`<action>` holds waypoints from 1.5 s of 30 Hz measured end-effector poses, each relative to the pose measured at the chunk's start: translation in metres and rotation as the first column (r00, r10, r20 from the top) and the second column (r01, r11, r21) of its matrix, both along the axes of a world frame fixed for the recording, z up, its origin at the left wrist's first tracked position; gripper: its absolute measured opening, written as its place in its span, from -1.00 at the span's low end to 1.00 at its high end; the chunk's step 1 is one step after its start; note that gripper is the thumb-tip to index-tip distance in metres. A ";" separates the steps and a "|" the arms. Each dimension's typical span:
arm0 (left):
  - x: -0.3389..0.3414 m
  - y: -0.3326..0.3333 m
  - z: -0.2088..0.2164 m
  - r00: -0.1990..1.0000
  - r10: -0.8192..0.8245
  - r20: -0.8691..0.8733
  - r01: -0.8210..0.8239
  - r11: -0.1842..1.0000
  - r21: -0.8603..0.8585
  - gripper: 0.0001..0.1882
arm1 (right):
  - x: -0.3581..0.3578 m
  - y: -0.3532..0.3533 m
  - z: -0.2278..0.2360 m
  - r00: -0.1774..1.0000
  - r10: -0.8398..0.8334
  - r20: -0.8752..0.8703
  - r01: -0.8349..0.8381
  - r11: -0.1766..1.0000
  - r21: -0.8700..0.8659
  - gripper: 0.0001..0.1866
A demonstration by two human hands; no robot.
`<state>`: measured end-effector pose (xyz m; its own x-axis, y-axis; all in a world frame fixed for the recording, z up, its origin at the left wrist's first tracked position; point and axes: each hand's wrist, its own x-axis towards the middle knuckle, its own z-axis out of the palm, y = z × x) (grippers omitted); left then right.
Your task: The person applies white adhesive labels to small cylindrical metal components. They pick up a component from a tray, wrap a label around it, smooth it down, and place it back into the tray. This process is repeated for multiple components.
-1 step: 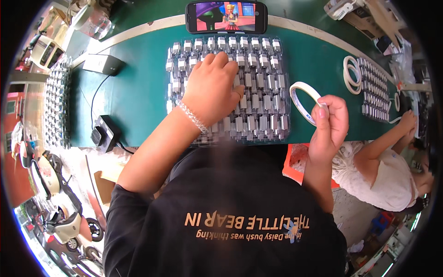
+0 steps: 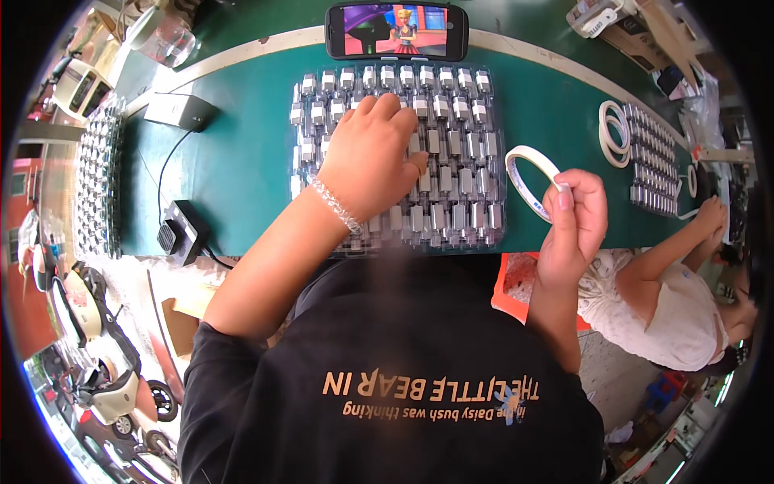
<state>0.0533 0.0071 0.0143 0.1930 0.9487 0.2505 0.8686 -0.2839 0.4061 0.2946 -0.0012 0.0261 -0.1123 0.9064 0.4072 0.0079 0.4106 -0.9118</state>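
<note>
A clear plastic tray (image 2: 501,121) holds rows of small metal-cased parts (image 2: 435,143) on the green table. My left hand (image 2: 372,153), with a clear beaded bracelet at its wrist, rests over the tray's middle-left. Its fingers are bent down among the parts; the fingertips are hidden, so what they grip does not show. Parts in the upper rows carry white pieces on top. To the right of the tray, my right hand (image 2: 574,211) pinches a roll of white tape (image 2: 520,181) by its near right edge, thumb against fingers, just off the tray.
A phone (image 2: 395,32) playing a cartoon stands behind the tray. At left are a white box (image 2: 179,111), a black device (image 2: 185,232) with a cable, and another filled tray (image 2: 101,181). More tape rolls (image 2: 614,133) and parts (image 2: 653,157) lie right, near another person's hands (image 2: 709,216).
</note>
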 end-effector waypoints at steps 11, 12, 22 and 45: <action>-0.005 0.003 -0.006 0.954 -0.298 0.030 0.294 0.951 0.100 -0.72 | -0.010 -0.003 0.009 0.996 0.084 0.001 -0.084 0.996 -0.043 -0.88; -0.006 0.004 -0.005 0.948 -0.316 0.045 0.310 0.944 0.114 -0.72 | -0.011 -0.004 0.010 0.996 0.094 0.008 -0.094 0.994 -0.049 -0.88; 0.007 -0.032 0.029 -0.104 0.278 0.955 0.361 0.905 -0.225 -0.69 | -0.022 -0.010 0.022 0.962 0.269 0.048 -0.263 0.959 -0.106 -0.85; 0.019 -0.056 0.036 0.826 -0.077 0.559 0.132 0.990 -0.058 -0.62 | -0.050 -0.024 0.037 0.884 0.305 0.354 -0.267 0.952 -0.152 -0.54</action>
